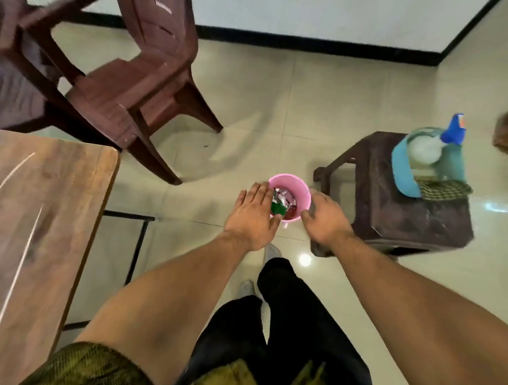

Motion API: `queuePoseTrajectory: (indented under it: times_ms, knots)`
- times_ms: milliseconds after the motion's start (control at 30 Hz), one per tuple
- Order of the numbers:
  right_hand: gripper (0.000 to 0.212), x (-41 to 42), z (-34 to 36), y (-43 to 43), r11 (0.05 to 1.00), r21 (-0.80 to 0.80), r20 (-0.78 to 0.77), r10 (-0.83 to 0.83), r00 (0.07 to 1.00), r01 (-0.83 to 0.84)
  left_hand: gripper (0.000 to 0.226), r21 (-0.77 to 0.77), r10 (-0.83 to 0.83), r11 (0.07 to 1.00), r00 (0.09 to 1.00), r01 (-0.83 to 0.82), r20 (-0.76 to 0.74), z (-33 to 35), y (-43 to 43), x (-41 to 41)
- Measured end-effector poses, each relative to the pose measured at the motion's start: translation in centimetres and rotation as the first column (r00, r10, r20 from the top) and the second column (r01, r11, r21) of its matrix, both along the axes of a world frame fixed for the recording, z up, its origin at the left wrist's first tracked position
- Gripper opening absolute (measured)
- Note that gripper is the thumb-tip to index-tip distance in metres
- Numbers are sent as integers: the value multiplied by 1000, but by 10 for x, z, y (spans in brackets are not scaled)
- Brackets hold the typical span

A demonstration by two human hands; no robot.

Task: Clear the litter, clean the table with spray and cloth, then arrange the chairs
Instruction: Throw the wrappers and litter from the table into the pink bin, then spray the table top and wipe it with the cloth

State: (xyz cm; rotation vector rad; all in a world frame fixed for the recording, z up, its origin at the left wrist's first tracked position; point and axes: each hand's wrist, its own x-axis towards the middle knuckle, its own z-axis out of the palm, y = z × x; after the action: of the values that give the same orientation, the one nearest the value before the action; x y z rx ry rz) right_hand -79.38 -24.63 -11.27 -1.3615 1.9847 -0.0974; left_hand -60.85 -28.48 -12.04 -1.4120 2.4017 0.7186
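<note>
A small pink bin [302,192] stands on the tiled floor and holds crumpled silver, green and red wrappers [280,204]. My left hand [252,216] hovers over the bin's left rim with its fingers straight. My right hand [326,220] is spread beside the bin's right rim; neither hand holds anything. The wooden table [34,222] fills the left side. A spray bottle with a blue trigger [448,145] and a checked cloth [445,189] sit on a dark stool [396,208] at the right. A brown plastic chair [141,73] stands behind the table.
A second brown chair [7,54] is at the far left, partly cut off. Another person's foot [506,131] shows at the right edge. A blue-rimmed container [411,161] shares the stool. My own legs and feet [270,283] are below the bin.
</note>
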Motion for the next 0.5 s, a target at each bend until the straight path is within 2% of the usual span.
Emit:
queuePoseTrajectory:
  times_ms: [167, 300, 500]
  knots:
    - [58, -3, 55, 44, 989, -134, -82, 49, 995, -60, 70, -92, -67, 994, 997, 63, -40, 43, 29, -24]
    - [64, -33, 66, 66, 986, -164, -123, 20, 992, -40, 70, -161, -123, 981, 991, 112, -57, 69, 35, -58]
    - [62, -107, 71, 94, 977, -200, -130, -99, 987, 72, 71, -164, -178, 972, 983, 168, -52, 75, 43, -136]
